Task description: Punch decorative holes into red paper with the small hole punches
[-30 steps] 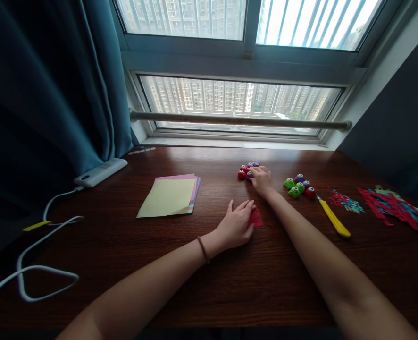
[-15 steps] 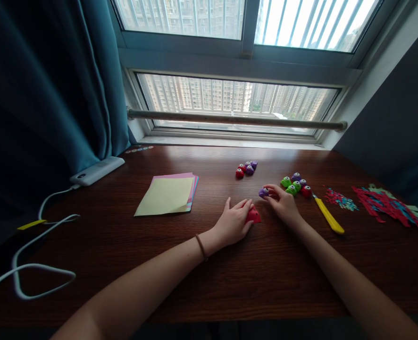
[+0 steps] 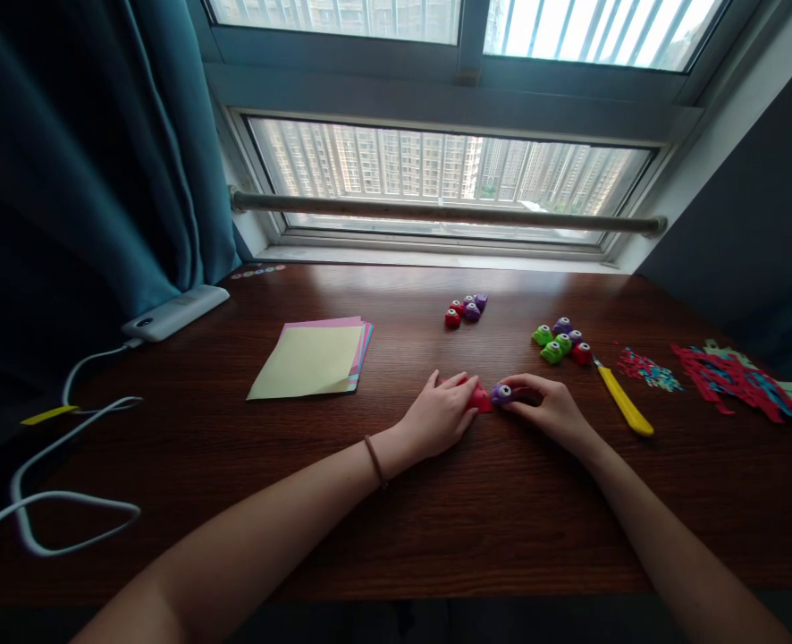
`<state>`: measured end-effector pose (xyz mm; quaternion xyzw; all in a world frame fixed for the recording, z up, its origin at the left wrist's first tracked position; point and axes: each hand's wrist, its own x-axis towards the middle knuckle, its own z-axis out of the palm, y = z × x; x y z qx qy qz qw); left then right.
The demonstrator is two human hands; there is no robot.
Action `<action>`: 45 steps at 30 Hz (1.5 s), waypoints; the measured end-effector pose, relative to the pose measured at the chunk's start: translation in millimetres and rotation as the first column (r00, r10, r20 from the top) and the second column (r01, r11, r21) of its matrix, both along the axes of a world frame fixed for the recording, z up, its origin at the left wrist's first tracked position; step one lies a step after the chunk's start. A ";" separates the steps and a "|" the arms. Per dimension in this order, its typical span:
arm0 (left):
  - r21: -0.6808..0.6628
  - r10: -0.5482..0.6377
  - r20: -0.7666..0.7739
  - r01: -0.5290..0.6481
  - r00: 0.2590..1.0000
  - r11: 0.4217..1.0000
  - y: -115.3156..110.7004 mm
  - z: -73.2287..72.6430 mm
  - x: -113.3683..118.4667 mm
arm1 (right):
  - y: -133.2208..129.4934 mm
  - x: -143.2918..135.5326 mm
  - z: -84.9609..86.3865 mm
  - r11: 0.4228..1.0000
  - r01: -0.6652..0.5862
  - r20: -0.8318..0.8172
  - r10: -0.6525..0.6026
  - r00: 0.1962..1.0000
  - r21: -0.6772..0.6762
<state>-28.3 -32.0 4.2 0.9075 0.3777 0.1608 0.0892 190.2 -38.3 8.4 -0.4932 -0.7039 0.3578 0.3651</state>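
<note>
While pressed flat on the desk: left hand (image 3: 442, 414) covers most of a small red paper piece (image 3: 480, 400), fingers spread and lying on it, not closed around anything
Right hand: right hand (image 3: 549, 410) curls around a small purple paper punch (image 3: 501, 394), thumb and fingers together on its sides
Purple punch position: sits on the wooden desk (image 3: 396, 519) just right of the red paper piece, touching or nearly touching its edge; cannot tell whether the paper is inside the slot
Red paper: shows only as a corner past the left fingertips, between the two hands
Wrist: brown hair tie (image 3: 372, 459) around the left wrist
Far cluster: group of red and purple punches (image 3: 465, 309) behind the hands, well apart from them
Right cluster: green, purple and red punches (image 3: 560, 343) near the right hand, toward the window
Knife: yellow utility knife (image 3: 624, 409) lies just right of the right hand, pointing at the right cluster
Scraps: red and teal paper cuttings (image 3: 731, 380) along the right edge of the desk
Paper stack: coloured square sheets (image 3: 312, 360), yellow on top, left of the hands
Left side: white power bank (image 3: 174, 312) by the teal curtain (image 3: 88, 161), white cable (image 3: 54, 483) looping across the desk
Background: window (image 3: 450, 170) with a rail across it
</note>
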 end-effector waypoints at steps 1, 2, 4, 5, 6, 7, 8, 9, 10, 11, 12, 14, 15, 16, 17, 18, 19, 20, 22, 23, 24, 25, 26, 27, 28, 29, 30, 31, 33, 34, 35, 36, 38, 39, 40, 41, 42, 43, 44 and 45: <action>0.001 -0.003 -0.003 0.003 1.000 1.000 0.0 0.3 0.1 | -0.4 -0.3 0.1 1.000 -0.009 0.006 0.009 1.000 0.002; 0.003 -0.007 -0.005 0.007 1.000 1.000 0.0 0.6 0.2 | -0.7 -0.7 -0.1 1.000 -0.015 0.015 0.015 1.000 0.005; 0.004 -0.011 -0.008 0.011 1.000 1.000 -0.5 1.5 0.4 | -1.0 -1.6 -0.9 1.000 -0.016 0.039 0.015 0.999 0.016; 0.005 -0.010 -0.009 0.011 1.000 1.000 -0.9 2.0 0.4 | -0.9 -1.9 -1.2 1.000 -0.012 0.050 0.011 0.999 0.022; 0.005 -0.011 -0.009 0.011 1.000 1.000 -1.3 2.4 0.2 | -0.8 -2.1 -1.5 1.000 -0.008 0.061 0.006 0.998 0.028; 0.005 -0.013 -0.006 0.013 1.000 1.000 -1.7 2.9 -0.1 | -0.6 -2.2 -1.6 0.999 -0.002 0.071 -0.001 0.997 0.034; 0.004 -0.015 -0.001 0.015 1.000 1.000 -2.0 3.3 -0.5 | -0.5 -2.2 -1.5 0.999 0.007 0.079 -0.010 0.997 0.040; 0.002 -0.018 0.006 0.018 1.000 1.000 -2.1 3.7 -1.0 | -0.5 -2.1 -1.3 0.999 0.015 0.087 -0.019 0.996 0.045; 0.000 -0.023 0.014 0.023 1.000 1.000 -2.1 3.8 -1.6 | -0.5 -2.0 -0.9 0.999 0.022 0.095 -0.027 0.995 0.048; -0.003 -0.028 0.020 0.028 0.999 1.000 -1.9 3.8 -2.1 | -0.6 -1.9 -0.5 0.998 0.027 0.102 -0.032 0.994 0.050; -0.006 -0.035 0.023 0.036 0.999 0.999 -1.5 3.7 -2.6 | -0.6 -1.9 -0.1 0.998 0.029 0.108 -0.034 0.994 0.052; -0.012 -0.051 0.023 0.051 0.998 0.999 -0.6 3.1 -3.2 | -0.8 -1.9 0.7 0.998 0.028 0.115 -0.034 0.993 0.051; -0.015 -0.057 0.024 0.057 0.998 0.998 0.0 2.8 -3.3 | -0.8 -2.0 1.0 0.998 0.028 0.120 -0.034 0.992 0.049; -0.018 -0.059 0.026 0.059 0.998 0.998 0.4 2.5 -3.3 | -0.8 -2.2 1.3 0.998 0.031 0.125 -0.036 0.992 0.047; -0.022 -0.058 0.030 0.059 0.998 0.998 0.8 2.3 -3.2 | -0.9 -2.3 1.5 0.998 0.033 0.130 -0.039 0.991 0.044; -0.026 -0.055 0.034 0.056 0.998 0.998 1.0 2.2 -3.0 | -0.9 -2.5 1.8 0.999 0.035 0.135 -0.040 0.990 0.041; -0.030 -0.051 0.037 0.052 0.998 0.998 1.2 2.2 -2.8 | -1.0 -2.6 2.1 0.999 0.035 0.140 -0.040 0.989 0.040; -0.034 -0.047 0.038 0.048 0.998 0.998 1.3 2.3 -2.5 | -1.1 -2.6 2.4 0.999 0.033 0.144 -0.039 0.989 0.040; -0.036 -0.041 0.038 0.042 0.998 0.998 1.3 2.6 -2.3 | -1.5 -2.6 2.9 0.999 0.028 0.149 -0.034 0.988 0.044; -0.036 -0.039 0.037 0.041 0.999 0.999 1.2 2.8 -2.2 | -1.8 -2.6 3.2 0.999 0.025 0.153 -0.031 0.988 0.045; -0.033 -0.039 0.036 0.040 0.999 0.999 1.2 3.0 -2.2 | -2.0 -2.7 3.4 0.999 0.023 0.157 -0.030 0.987 0.046; -0.030 -0.040 0.034 0.041 0.999 0.999 1.2 3.0 -2.3 | -2.3 -2.7 3.7 0.999 0.021 0.163 -0.028 0.986 0.046; -0.027 -0.042 0.032 0.043 0.999 0.999 1.2 3.1 -2.5 | -2.5 -2.9 3.9 0.999 0.018 0.169 -0.026 0.985 0.047; -0.023 -0.045 0.029 0.046 0.999 0.999 1.2 3.1 -2.6 | -2.7 -3.2 4.1 0.999 0.015 0.175 -0.023 0.984 0.048; -0.020 -0.048 0.027 0.049 0.998 0.999 1.2 3.0 -2.6 | -2.9 -3.4 4.3 0.999 0.011 0.182 -0.020 0.983 0.051; -0.016 -0.051 0.026 0.051 0.998 0.999 1.3 2.9 -2.7 | -3.0 -3.7 4.4 0.998 0.007 0.189 -0.017 0.982 0.054; -0.012 -0.053 0.026 0.053 0.998 0.999 1.4 2.7 -2.6 | -3.1 -4.0 4.5 0.998 0.006 0.196 -0.017 0.981 0.057; -0.008 -0.053 0.026 0.053 0.998 0.999 1.5 2.6 -2.5 | -3.1 -4.2 4.4 0.998 0.008 0.200 -0.019 0.980 0.058; -0.002 -0.049 0.022 0.050 0.999 0.999 1.6 2.4 -2.2 | -2.9 -4.5 4.0 0.998 0.015 0.203 -0.027 0.979 0.061; 0.001 -0.047 0.019 0.047 0.999 0.999 1.7 2.3 -2.0 | -2.8 -4.5 3.7 0.998 0.019 0.203 -0.032 0.979 0.064; 0.002 -0.045 0.015 0.045 0.999 0.999 1.7 2.2 -1.8 | -2.7 -4.6 3.3 0.997 0.023 0.203 -0.036 0.978 0.068; 0.003 -0.043 0.012 0.043 0.999 0.999 1.7 2.2 -1.7 | -2.7 -4.6 3.0 0.997 0.025 0.203 -0.039 0.978 0.073; 0.004 -0.041 0.009 0.041 0.999 0.999 1.8 2.2 -1.7 | -2.8 -4.8 2.6 0.997 0.021 0.204 -0.037 0.978 0.079; 0.003 -0.040 0.009 0.040 0.999 0.999 1.7 2.2 -1.9 | -3.0 -5.0 2.5 0.997 0.016 0.205 -0.032 0.978 0.079; 0.002 -0.040 0.011 0.040 0.999 0.999 1.7 2.2 -2.0 | -3.2 -5.2 2.6 0.997 0.009 0.207 -0.026 0.978 0.079; 0.001 -0.040 0.014 0.040 0.999 0.999 1.7 2.1 -2.2 | -3.5 -5.5 2.7 0.997 0.003 0.209 -0.019 0.978 0.080; 0.001 -0.041 0.018 0.041 0.999 0.999 1.7 2.0 -2.5 | -3.8 -5.7 3.0 0.997 -0.003 0.212 -0.014 0.977 0.081; 0.001 -0.042 0.023 0.042 0.999 0.999 1.6 1.9 -2.6 | -4.1 -5.9 3.3 0.997 -0.008 0.215 -0.010 0.977 0.082; 0.002 -0.043 0.029 0.043 0.999 0.999 1.6 1.6 -2.8 | -4.3 -6.1 3.6 0.996 -0.015 0.217 -0.004 0.976 0.085; 0.004 -0.044 0.034 0.044 0.998 0.999 1.5 1.4 -2.8 | -4.4 -6.3 4.0 0.996 -0.028 0.217 0.008 0.976 0.089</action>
